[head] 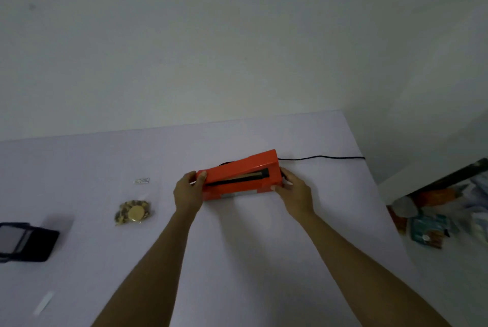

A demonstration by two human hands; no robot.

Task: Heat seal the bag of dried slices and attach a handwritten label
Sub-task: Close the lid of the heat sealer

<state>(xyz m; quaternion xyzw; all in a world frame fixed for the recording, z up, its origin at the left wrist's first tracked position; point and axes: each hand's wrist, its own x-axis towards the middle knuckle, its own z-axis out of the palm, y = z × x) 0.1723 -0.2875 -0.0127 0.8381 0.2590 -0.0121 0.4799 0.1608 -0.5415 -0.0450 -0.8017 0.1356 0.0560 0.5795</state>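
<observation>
I see the orange heat sealer [239,176] near the far edge of the white table [237,247], toward its right far corner. Left hand [188,189] grips the sealer's left end, thumb curled over the top. Right hand [293,192] grips the right end, fingers wrapped round the back, thumb at the front lower corner. Black power cord [322,158] runs from the sealer to the right edge. Clear bag of dried slices [134,212] lies flat left of the sealer, apart from both hands. A small label [141,180] sits just beyond the bag. A dark case [26,242] is at the left edge; a white strip [44,303] is near the front left.
</observation>
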